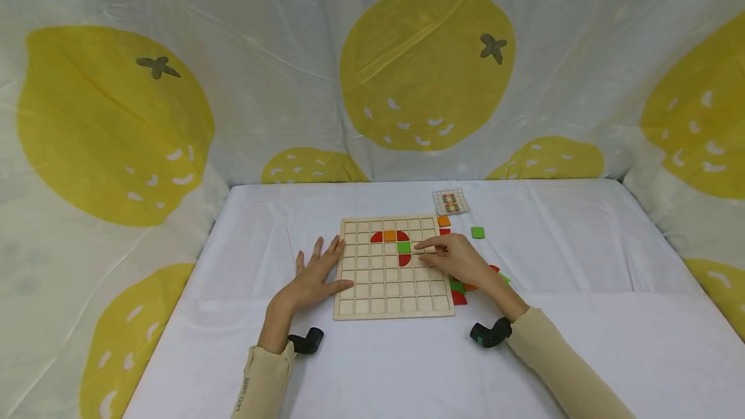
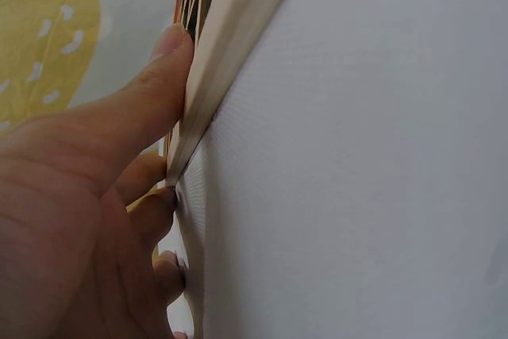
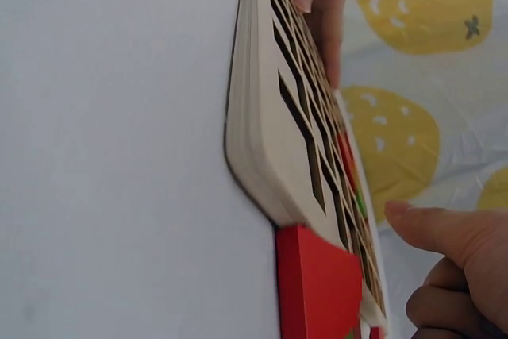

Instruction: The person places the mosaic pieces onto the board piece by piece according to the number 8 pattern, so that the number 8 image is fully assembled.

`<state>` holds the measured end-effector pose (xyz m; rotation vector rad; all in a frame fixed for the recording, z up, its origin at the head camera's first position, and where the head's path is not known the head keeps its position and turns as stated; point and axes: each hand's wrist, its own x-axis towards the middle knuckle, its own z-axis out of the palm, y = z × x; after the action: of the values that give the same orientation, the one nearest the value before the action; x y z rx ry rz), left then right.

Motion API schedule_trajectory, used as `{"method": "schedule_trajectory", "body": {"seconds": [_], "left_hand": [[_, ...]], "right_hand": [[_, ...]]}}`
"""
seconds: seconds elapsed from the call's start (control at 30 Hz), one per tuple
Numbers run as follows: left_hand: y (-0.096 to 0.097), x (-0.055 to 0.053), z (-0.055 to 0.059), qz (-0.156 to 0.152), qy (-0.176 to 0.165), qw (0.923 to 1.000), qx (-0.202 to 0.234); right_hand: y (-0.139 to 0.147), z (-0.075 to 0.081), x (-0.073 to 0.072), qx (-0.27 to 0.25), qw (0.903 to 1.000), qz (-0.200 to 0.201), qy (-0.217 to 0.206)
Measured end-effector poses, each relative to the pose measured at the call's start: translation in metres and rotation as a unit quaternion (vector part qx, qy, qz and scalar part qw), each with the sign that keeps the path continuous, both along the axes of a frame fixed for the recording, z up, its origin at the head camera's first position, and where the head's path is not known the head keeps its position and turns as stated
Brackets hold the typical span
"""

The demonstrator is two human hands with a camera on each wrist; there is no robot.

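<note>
A square wooden grid board (image 1: 372, 290) lies on the white table. Set in its cells are an orange square (image 1: 389, 236), a green square (image 1: 404, 247) and several red rounded pieces, one red piece (image 1: 404, 260) just below the green square. My left hand (image 1: 311, 282) rests with spread fingers at the board's left edge, its thumb touching the rim in the left wrist view. Above the board's right part is my right hand (image 1: 460, 260), thumb and forefinger apart, with no piece visible between them. In the right wrist view its thumb (image 3: 432, 228) is extended and the other fingers are bent.
A small pattern card (image 1: 450, 202) lies behind the board's right corner. Loose red, orange and green pieces lie along the right edge, partly under my right forearm; a green square (image 1: 478, 233) sits farther right. A red block (image 3: 317, 283) stands against the board's near corner.
</note>
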<state>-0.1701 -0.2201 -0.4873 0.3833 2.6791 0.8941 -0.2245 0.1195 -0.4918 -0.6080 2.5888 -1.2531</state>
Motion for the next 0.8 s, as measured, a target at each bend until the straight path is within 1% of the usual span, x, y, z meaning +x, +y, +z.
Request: {"method": "schedule_trajectory", "body": {"seconds": [0.13, 0.23, 0.37, 0.43, 0.53, 0.8], "left_hand": [[0.000, 0.000, 0.000, 0.000, -0.001, 1.0000, 0.001], [0.000, 0.000, 0.000, -0.001, -0.001, 1.0000, 0.002], [0.001, 0.000, 0.000, -0.003, 0.000, 1.0000, 0.000], [0.001, -0.001, 0.000, -0.004, 0.000, 1.0000, 0.000], [0.002, -0.001, 0.001, -0.003, -0.001, 1.0000, -0.002], [0.001, 0.001, 0.002, -0.005, -0.006, 0.9999, -0.008]], "right_hand": [[0.019, 0.002, 0.003, 0.021, 0.9991, -0.037, -0.002], [0.033, 0.001, 0.005, 0.034, 0.9967, -0.074, -0.004], [0.047, -0.001, 0.004, 0.050, 0.9925, -0.110, 0.015], [0.053, -0.003, 0.003, 0.054, 0.9909, -0.120, 0.030], [0.059, -0.005, -0.001, 0.054, 0.9900, -0.124, 0.042], [0.057, -0.009, -0.021, 0.058, 0.9891, -0.133, 0.026]]}}
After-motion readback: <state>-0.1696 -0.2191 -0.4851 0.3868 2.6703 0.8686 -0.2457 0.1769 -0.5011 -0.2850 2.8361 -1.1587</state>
